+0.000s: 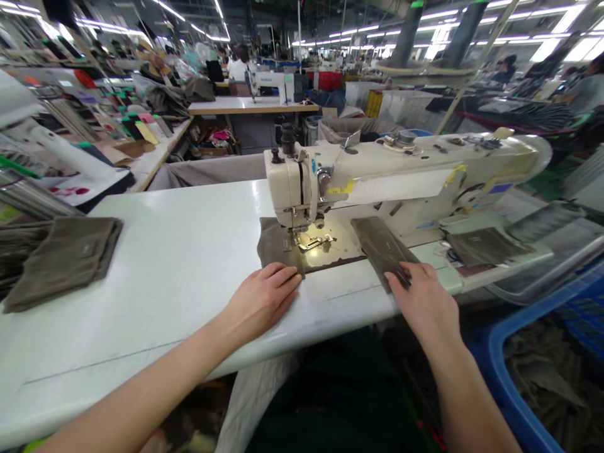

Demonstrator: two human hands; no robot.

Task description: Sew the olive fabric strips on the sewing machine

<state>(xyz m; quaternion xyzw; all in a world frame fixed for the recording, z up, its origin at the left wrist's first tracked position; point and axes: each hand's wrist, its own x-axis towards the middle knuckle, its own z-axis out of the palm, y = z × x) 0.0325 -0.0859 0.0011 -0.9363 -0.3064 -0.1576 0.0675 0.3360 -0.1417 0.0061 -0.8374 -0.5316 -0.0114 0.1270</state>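
A cream sewing machine (401, 167) stands on the white table (179, 264). Under its presser foot (309, 241) lies a piece of olive-brown fabric (274, 245). My left hand (264, 296) rests flat on the table with its fingers stretched out, the fingertips on the near edge of that fabric. My right hand (419, 296) presses on the near end of a long olive-brown strip (380, 248) that lies to the right of the needle; its fingers are bent onto the strip.
A stack of folded olive-brown pieces (66, 258) sits at the table's left end. More pieces (481, 245) lie right of the machine. A blue bin (542, 371) with fabric stands at lower right. Other sewing stations and people fill the background.
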